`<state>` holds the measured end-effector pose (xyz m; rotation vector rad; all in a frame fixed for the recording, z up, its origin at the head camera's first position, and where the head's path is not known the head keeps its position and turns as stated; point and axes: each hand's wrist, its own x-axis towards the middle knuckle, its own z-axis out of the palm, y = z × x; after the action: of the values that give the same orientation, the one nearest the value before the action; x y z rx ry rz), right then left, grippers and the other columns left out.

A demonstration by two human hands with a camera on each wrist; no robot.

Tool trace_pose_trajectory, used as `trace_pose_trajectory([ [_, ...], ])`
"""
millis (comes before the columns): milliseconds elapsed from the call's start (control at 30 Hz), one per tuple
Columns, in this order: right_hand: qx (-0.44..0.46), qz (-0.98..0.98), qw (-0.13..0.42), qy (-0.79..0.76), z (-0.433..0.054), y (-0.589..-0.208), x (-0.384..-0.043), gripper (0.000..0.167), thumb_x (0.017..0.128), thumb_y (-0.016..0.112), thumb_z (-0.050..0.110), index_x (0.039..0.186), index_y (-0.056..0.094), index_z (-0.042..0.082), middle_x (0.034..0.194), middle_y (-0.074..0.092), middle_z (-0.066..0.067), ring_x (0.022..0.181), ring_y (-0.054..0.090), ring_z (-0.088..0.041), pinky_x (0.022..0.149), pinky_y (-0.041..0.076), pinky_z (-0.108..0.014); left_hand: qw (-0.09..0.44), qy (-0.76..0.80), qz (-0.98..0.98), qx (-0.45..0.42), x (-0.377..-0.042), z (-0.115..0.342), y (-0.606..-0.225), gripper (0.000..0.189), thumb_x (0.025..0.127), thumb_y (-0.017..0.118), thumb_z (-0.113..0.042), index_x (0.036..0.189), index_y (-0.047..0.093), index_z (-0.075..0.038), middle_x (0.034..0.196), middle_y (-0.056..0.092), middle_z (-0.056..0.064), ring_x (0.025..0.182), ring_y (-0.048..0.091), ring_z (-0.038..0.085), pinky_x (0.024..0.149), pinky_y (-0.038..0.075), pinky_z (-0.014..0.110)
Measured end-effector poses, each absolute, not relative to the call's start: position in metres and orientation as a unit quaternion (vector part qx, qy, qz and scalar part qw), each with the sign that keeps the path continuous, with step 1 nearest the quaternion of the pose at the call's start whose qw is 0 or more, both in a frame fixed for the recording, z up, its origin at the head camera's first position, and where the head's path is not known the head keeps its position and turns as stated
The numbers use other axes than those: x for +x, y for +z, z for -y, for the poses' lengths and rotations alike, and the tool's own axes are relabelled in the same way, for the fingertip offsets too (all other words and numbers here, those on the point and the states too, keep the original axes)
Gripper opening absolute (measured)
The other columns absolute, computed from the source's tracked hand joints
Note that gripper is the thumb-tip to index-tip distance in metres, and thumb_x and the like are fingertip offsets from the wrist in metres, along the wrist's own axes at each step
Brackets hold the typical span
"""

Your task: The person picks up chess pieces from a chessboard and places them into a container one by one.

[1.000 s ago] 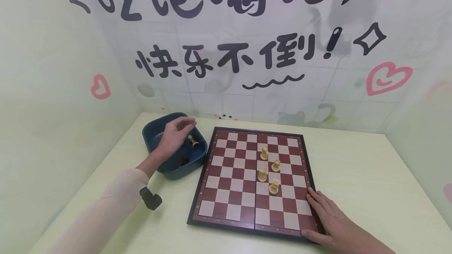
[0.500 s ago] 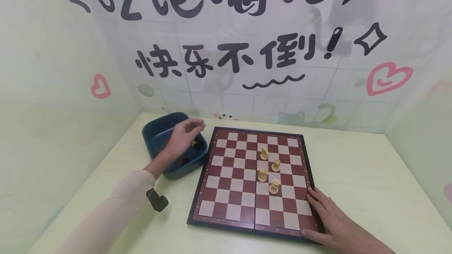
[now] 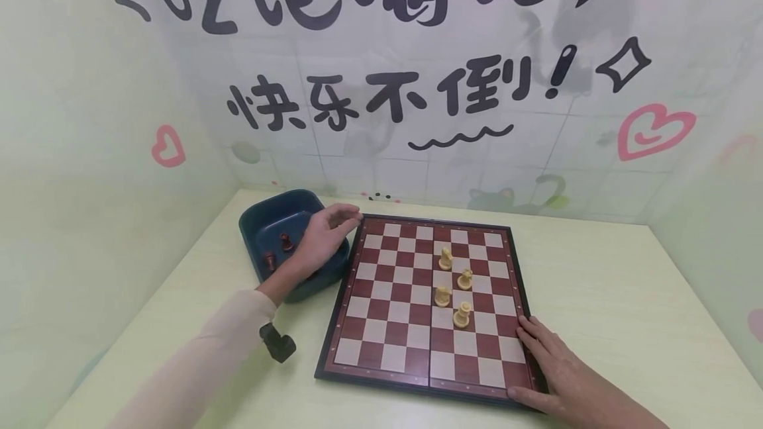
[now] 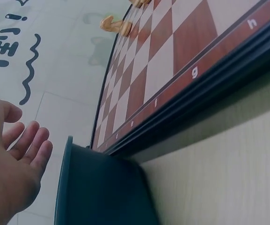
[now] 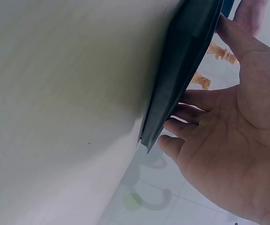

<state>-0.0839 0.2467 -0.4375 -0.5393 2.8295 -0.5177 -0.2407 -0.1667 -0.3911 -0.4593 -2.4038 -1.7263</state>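
Note:
My left hand (image 3: 326, 236) is over the right side of a blue plastic box (image 3: 253, 217), near the chessboard's far left corner. In the left wrist view its fingers (image 4: 37, 147) bend loosely and nothing shows between them and the thumb. My right hand (image 3: 560, 363) rests along the right edge of the chessboard (image 3: 372, 352), fingers on the side and thumb at the near corner. Light chess pieces stand on the board: knight-like ones (image 3: 445, 259) and a crowned or rook-like one (image 3: 461, 315). Dark chess pieces (image 3: 287, 241) lie in the box; its right part is hidden.
The pale table (image 3: 620, 296) extends right of the board. A printed wall sheet (image 3: 381, 171) stands close behind board and box. A black wrist device (image 3: 278, 343) hangs under my left sleeve (image 3: 232, 336).
My left hand has moved right across the box toward the board. It now hides the light chess piece seen earlier in the box. My right hand and the pieces on the board have stayed put.

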Motion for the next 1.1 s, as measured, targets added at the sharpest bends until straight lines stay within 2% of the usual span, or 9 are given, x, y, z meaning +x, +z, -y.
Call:
trace_pose_trajectory([
  [67, -0.184, -0.961, 0.106, -0.177, -0.247, -0.438, -0.084, 0.113, 0.081, 0.060, 0.080, 0.154, 0.037, -0.003, 0.159, 0.028, -0.016, 0.137, 0.040, -0.035, 0.098, 0.051, -0.050, 0.073, -0.576, 0.799, -0.158, -0.240, 0.163, -0.392, 0.030, 0.104, 0.061, -0.009, 0.129, 0.061, 0.007, 0.121, 0.066, 0.026, 0.117, 0.061, 0.034, 0.101, 0.045, 0.044],
  [267, -0.181, -0.962, 0.109, -0.173, -0.246, -0.438, -0.084, 0.114, 0.081, 0.058, 0.082, 0.154, 0.036, -0.002, 0.160, 0.028, -0.015, 0.136, 0.040, -0.035, 0.097, 0.051, -0.049, 0.072, -0.577, 0.796, -0.170, -0.238, 0.154, -0.393, 0.029, 0.104, 0.061, -0.009, 0.128, 0.061, 0.006, 0.120, 0.066, 0.023, 0.113, 0.062, 0.031, 0.085, 0.049, 0.027],
  [400, -0.180, -0.962, 0.108, -0.172, -0.246, -0.438, -0.084, 0.114, 0.080, 0.059, 0.082, 0.154, 0.036, -0.003, 0.159, 0.028, -0.016, 0.136, 0.040, -0.035, 0.097, 0.051, -0.049, 0.074, -0.566, 0.802, -0.176, -0.238, 0.147, -0.396, 0.029, 0.104, 0.060, -0.010, 0.128, 0.062, 0.006, 0.118, 0.067, 0.021, 0.113, 0.062, 0.030, 0.088, 0.049, 0.026],
  [500, -0.179, -0.963, 0.108, -0.172, -0.246, -0.439, -0.084, 0.115, 0.080, 0.059, 0.082, 0.154, 0.036, -0.003, 0.159, 0.028, -0.016, 0.136, 0.040, -0.035, 0.097, 0.051, -0.049, 0.070, -0.568, 0.800, -0.177, -0.239, 0.141, -0.398, 0.029, 0.104, 0.060, -0.010, 0.128, 0.062, 0.006, 0.118, 0.067, 0.022, 0.110, 0.062, 0.033, 0.081, 0.048, 0.028],
  [633, -0.179, -0.962, 0.108, -0.174, -0.246, -0.440, -0.085, 0.115, 0.080, 0.058, 0.082, 0.154, 0.036, -0.002, 0.159, 0.028, -0.016, 0.136, 0.040, -0.035, 0.098, 0.051, -0.050, 0.064, -0.581, 0.792, -0.174, -0.242, 0.133, -0.402, 0.029, 0.105, 0.059, -0.011, 0.128, 0.062, 0.007, 0.119, 0.066, 0.023, 0.110, 0.063, 0.037, 0.086, 0.049, 0.035],
  [700, -0.180, -0.962, 0.104, -0.176, -0.246, -0.440, -0.084, 0.114, 0.081, 0.059, 0.082, 0.154, 0.036, -0.003, 0.160, 0.027, -0.016, 0.137, 0.039, -0.036, 0.098, 0.050, -0.050, 0.062, -0.589, 0.787, -0.173, -0.243, 0.130, -0.402, 0.029, 0.105, 0.059, -0.011, 0.128, 0.062, 0.006, 0.119, 0.065, 0.024, 0.112, 0.063, 0.038, 0.095, 0.048, 0.041],
  [800, -0.180, -0.962, 0.103, -0.178, -0.246, -0.440, -0.083, 0.114, 0.081, 0.059, 0.081, 0.154, 0.036, -0.003, 0.160, 0.027, -0.015, 0.137, 0.039, -0.035, 0.099, 0.050, -0.051, 0.056, -0.602, 0.778, -0.172, -0.243, 0.125, -0.402, 0.028, 0.105, 0.058, -0.009, 0.129, 0.061, 0.006, 0.122, 0.064, 0.027, 0.114, 0.062, 0.040, 0.098, 0.048, 0.047],
  [1000, -0.177, -0.962, 0.106, -0.178, -0.246, -0.440, -0.083, 0.114, 0.081, 0.058, 0.082, 0.155, 0.035, -0.002, 0.160, 0.027, -0.016, 0.137, 0.039, -0.035, 0.099, 0.050, -0.051, 0.052, -0.610, 0.771, -0.173, -0.245, 0.117, -0.403, 0.026, 0.105, 0.056, -0.006, 0.128, 0.061, 0.005, 0.122, 0.064, 0.027, 0.114, 0.063, 0.032, 0.098, 0.049, 0.042],
  [1100, -0.181, -0.962, 0.099, -0.178, -0.247, -0.440, -0.082, 0.113, 0.082, 0.059, 0.081, 0.154, 0.036, -0.002, 0.160, 0.027, -0.015, 0.138, 0.039, -0.035, 0.099, 0.050, -0.050, 0.051, -0.615, 0.768, -0.172, -0.243, 0.112, -0.401, 0.027, 0.105, 0.057, -0.006, 0.129, 0.061, 0.005, 0.123, 0.064, 0.027, 0.117, 0.062, 0.033, 0.101, 0.047, 0.044],
])
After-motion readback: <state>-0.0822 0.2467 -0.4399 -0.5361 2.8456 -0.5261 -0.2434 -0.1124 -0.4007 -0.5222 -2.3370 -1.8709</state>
